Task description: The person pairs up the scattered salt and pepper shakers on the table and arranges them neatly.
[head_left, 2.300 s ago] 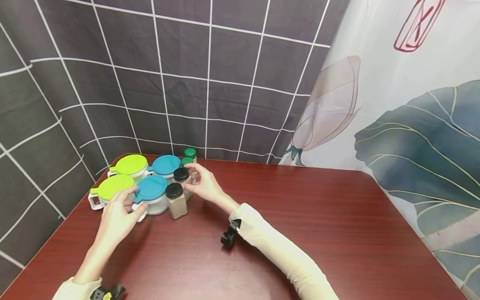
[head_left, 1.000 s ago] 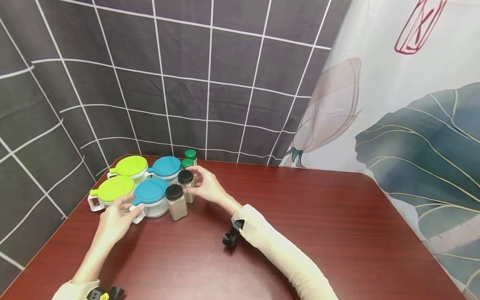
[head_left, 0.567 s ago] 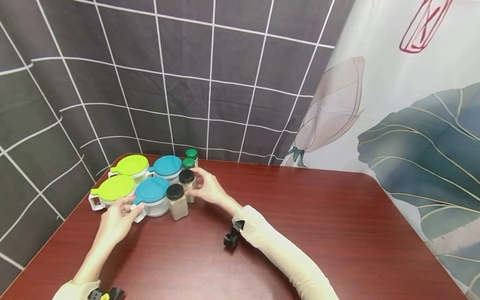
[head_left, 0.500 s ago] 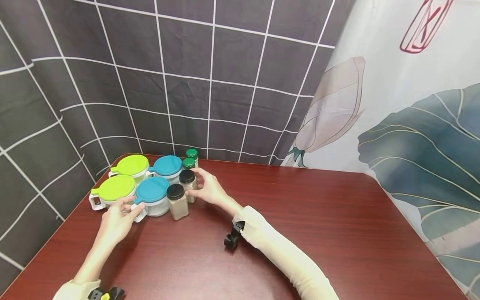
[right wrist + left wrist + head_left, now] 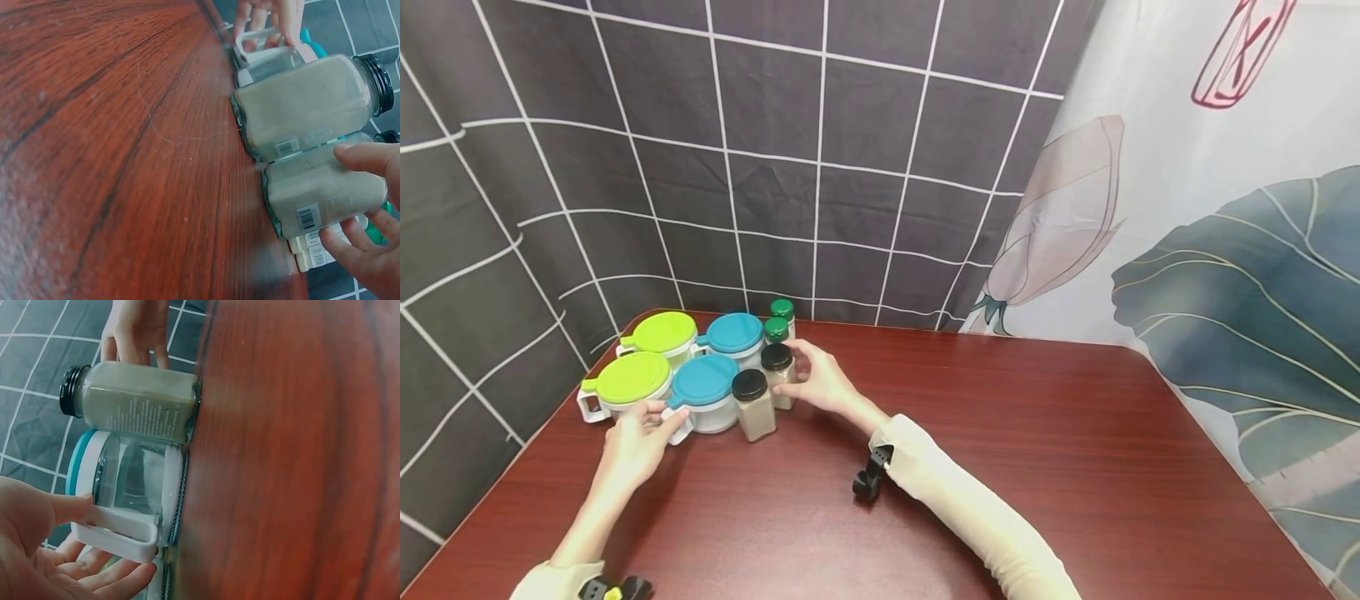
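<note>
From my end I'm watching the left hand (image 5: 634, 446) pinching the white handle (image 5: 109, 540) of the near blue-lidded jar (image 5: 706, 390), thumb on one side and fingers on the other. The right hand (image 5: 829, 383) is gripping the far black-capped jar (image 5: 778, 367) from the right, with the thumb lying along its near side and the fingers reaching round its far side. Both jars are standing upright on the left part of the reddish table (image 5: 1000, 458). I'm seeing the near black-capped jar (image 5: 754, 408) standing just right of the near blue-lidded jar, with the far black-capped jar behind it.

Farther back, two green-capped bottles (image 5: 777, 330) are standing beyond the right hand, beside the far blue-lidded jar (image 5: 734, 335). Two lime-lidded jars (image 5: 632, 377), one near and one far, are sitting leftmost. A dark grid-patterned cloth (image 5: 865, 208) is hanging behind the table.
</note>
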A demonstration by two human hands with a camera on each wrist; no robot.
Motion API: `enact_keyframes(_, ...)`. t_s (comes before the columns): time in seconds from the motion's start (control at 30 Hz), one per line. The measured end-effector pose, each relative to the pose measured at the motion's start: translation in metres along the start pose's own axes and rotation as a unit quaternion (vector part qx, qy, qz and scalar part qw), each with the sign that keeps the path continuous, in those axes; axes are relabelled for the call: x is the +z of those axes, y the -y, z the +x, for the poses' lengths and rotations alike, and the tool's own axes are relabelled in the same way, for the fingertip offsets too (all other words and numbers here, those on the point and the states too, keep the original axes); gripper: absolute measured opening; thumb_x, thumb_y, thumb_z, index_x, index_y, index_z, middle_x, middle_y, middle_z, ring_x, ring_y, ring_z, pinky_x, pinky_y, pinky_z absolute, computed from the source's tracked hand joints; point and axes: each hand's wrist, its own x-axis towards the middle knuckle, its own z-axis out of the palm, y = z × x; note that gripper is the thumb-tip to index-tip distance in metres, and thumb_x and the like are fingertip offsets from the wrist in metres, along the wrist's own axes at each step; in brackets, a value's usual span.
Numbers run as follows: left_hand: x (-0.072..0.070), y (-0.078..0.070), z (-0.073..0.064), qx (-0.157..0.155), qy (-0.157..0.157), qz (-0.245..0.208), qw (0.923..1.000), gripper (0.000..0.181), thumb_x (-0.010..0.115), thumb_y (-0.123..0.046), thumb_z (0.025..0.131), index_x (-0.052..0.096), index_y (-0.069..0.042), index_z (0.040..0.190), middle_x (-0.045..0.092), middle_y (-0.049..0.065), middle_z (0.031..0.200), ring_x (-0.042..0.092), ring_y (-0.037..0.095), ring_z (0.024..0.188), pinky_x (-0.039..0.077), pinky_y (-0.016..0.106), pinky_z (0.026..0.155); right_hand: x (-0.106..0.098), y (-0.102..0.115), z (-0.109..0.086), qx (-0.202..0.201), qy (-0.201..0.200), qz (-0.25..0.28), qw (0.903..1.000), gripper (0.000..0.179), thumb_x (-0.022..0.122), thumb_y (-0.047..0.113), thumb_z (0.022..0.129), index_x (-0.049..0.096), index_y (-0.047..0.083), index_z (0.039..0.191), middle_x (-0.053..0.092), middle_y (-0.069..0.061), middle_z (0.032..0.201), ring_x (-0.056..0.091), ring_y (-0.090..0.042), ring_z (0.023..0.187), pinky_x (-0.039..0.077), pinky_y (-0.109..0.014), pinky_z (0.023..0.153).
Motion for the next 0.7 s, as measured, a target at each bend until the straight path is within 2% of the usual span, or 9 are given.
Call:
enact_keyframes(0.2,0.0023,-0.0009,-0.0041,-0.004,-0.022,-0.009,0.9997,0.049,0.056,-0.030,0.096,0.050,0.010,0.122,0.058,0.035,0.118,0.059,0.046,0.109,0.044,0.055,0.090,0.0007,-0.0013,-0.0013,0.000,-0.001,0.016,0.9999,0.062,0.081,0.005,0.073,0.054,0.004,0.128,0.067,-0.013,0.118,0.066,-0.025,0.101,0.053,-0.016,0.080)
enact_keyframes(0.47,0.0028,-0.0020,-0.0044,-0.003,-0.033,-0.010,0.9994,0.045,0.056,-0.032,0.096,0.052,0.008,0.117,0.060,0.034,0.117,0.059,0.045,0.110,0.043,0.055,0.089,0.0022,-0.0040,-0.0021,-0.005,-0.007,0.039,0.9992,0.061,0.081,0.003,0.073,0.054,0.003,0.128,0.065,-0.015,0.119,0.066,-0.027,0.104,0.054,-0.021,0.083)
enact_keyframes(0.7,0.0028,-0.0051,-0.0054,-0.009,-0.046,-0.008,0.9989,0.043,0.057,-0.031,0.095,0.054,0.008,0.115,0.061,0.033,0.117,0.058,0.046,0.109,0.042,0.056,0.089,0.0014,-0.0043,-0.0034,-0.001,-0.007,0.032,0.9995,0.060,0.081,0.005,0.073,0.054,0.003,0.127,0.067,-0.014,0.117,0.067,-0.025,0.101,0.055,-0.023,0.082)
